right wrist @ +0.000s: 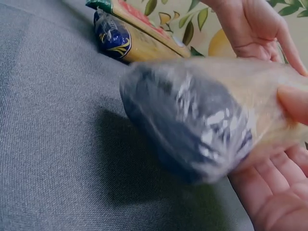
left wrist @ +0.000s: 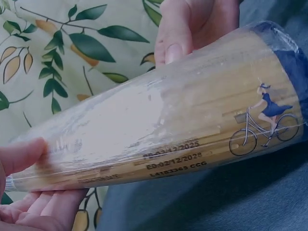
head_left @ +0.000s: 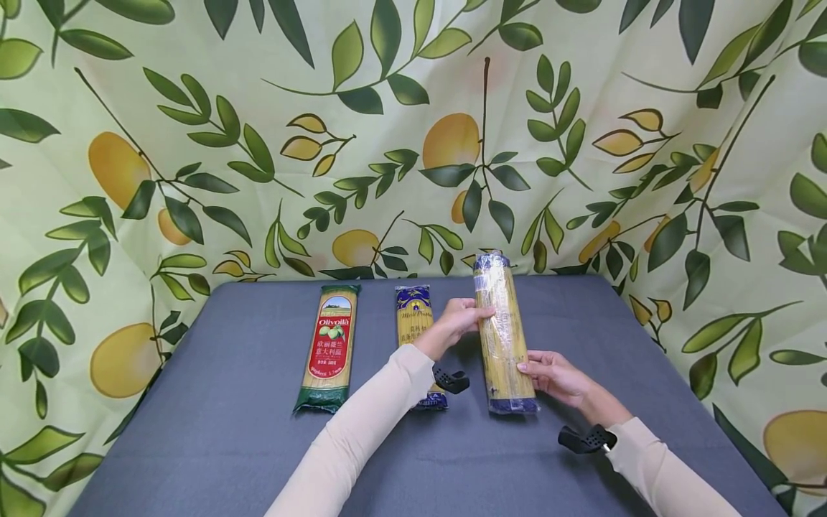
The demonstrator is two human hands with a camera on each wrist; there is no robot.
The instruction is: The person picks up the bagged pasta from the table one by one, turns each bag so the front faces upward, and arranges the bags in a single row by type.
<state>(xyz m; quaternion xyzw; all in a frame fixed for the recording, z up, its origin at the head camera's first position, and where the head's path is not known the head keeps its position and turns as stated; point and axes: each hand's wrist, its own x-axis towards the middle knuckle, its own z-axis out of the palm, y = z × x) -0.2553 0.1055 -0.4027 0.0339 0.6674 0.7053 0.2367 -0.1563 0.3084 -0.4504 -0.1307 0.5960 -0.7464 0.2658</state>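
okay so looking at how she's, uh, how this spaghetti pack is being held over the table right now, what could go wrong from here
The spaghetti pack is lifted off the grey table, held only by fingertips: the left hand near its middle, the right hand near its lower end. The glossy wrap could slip, and a drop might snap the strands.

The blue pack lies right beside the left hand, so setting the held pack down carelessly could knock it toward the Olivoila pack.

Both arms reach forward in pale sleeves, each wrist wearing a black camera mount. The left hand (head_left: pixel 456 321) sits farther out, fingers curled and thumb pressing on the spaghetti pack (head_left: pixel 503 337) at its upper middle. The right hand (head_left: pixel 557 378) is nearer, palm up, cradling the pack's near end with fingers beneath and thumb alongside.
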